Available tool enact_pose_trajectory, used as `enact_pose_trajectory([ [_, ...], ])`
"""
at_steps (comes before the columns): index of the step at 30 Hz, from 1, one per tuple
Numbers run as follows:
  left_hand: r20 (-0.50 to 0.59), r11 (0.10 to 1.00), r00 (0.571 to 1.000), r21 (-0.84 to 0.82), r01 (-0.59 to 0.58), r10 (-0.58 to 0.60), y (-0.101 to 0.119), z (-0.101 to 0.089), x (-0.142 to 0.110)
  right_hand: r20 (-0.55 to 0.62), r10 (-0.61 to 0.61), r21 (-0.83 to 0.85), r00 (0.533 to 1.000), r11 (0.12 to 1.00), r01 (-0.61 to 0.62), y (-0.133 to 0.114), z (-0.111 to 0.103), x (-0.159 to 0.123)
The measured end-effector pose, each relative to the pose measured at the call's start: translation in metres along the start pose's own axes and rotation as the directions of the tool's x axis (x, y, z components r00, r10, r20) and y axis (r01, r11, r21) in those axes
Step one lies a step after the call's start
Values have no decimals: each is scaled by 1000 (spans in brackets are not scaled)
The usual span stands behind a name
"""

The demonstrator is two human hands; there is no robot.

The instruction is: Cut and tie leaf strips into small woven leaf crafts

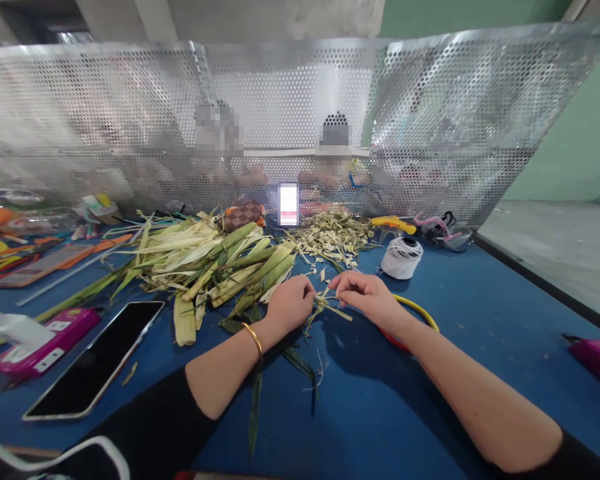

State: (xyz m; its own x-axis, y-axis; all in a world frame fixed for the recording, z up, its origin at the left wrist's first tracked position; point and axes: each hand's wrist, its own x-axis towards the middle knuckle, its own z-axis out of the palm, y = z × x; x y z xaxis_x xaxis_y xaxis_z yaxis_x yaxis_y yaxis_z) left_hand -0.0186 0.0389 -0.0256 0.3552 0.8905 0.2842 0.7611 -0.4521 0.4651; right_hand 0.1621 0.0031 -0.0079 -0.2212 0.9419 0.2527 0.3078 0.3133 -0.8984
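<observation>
My left hand [291, 303], with a gold bangle [253, 340] on the wrist, is closed in a pinch around a small bundle of thin leaf strips [325, 305]. Loose ends of the strips stick out between the two hands. Just to the right, my right hand [364, 297] has its fingers bent and drawn together at the strips. What its fingertips hold is too small to make out. Long dark green leaves [300, 365] trail on the table below my left wrist. A pile of pale green corn-husk-like leaves [220, 263] lies beyond and left of my left hand.
The blue table [360, 413] ends at a perforated metal screen [290, 87], with people behind it. Leaf scraps [333, 233], a white thread spool [401, 258] and a yellow-handled tool [394, 223] lie beyond my hands. Leftward are a phone [97, 360] and a purple power strip [63, 337].
</observation>
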Motion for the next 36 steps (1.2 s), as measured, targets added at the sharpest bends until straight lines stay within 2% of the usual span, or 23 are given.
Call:
enact_pose_trajectory([
  [2, -2, 1000, 1000, -8, 4, -4, -1, 1, 1, 59, -3, 49, 998, 999, 0, -1, 4, -1],
  [4, 5, 998, 999, -63, 32, -32, -1, 2, 2, 135, 56, 85, 989, 994, -67, 0, 7, -2],
  [7, 36, 950, 996, -299, 92, -85, 0, 1, 4, 157, 128, 88, 979, 986, -143, 7, 8, 0],
  [9, 105, 845, 990, -517, 138, -98, 3, -1, 3, 138, 145, 62, 980, 986, -155, 11, 8, 1],
  [11, 206, 704, 975, -680, 207, -88, 6, -3, 2, 128, 146, 31, 981, 988, -151, 13, 7, 2],
  [13, 297, 597, 953, -754, 275, -63, 9, -6, 1, 123, 139, 18, 983, 990, -142, 12, 7, 2],
  [15, 335, 557, 942, -775, 297, -35, 11, -8, 0, 124, 131, 38, 984, 990, -137, 11, 6, 1],
  [18, 295, 615, 955, -755, 226, 12, 9, -7, 0, 136, 110, 64, 985, 991, -120, 10, 6, 1],
  [23, 185, 827, 981, -559, 58, 56, 4, -4, 3, 139, 72, -27, 988, 997, -69, 11, 5, 3],
  [27, 164, 894, 983, -449, -2, 84, 1, -4, 5, 143, 70, -77, 987, 995, -60, 12, 5, 3],
  [31, 191, 905, 978, -425, 9, 80, 0, -4, 5, 148, 108, -63, 983, 993, -100, 13, 5, 2],
  [36, 302, 777, 952, -610, 156, 46, 1, -4, 2, 96, 177, 61, 980, 981, -183, 11, 7, 1],
])
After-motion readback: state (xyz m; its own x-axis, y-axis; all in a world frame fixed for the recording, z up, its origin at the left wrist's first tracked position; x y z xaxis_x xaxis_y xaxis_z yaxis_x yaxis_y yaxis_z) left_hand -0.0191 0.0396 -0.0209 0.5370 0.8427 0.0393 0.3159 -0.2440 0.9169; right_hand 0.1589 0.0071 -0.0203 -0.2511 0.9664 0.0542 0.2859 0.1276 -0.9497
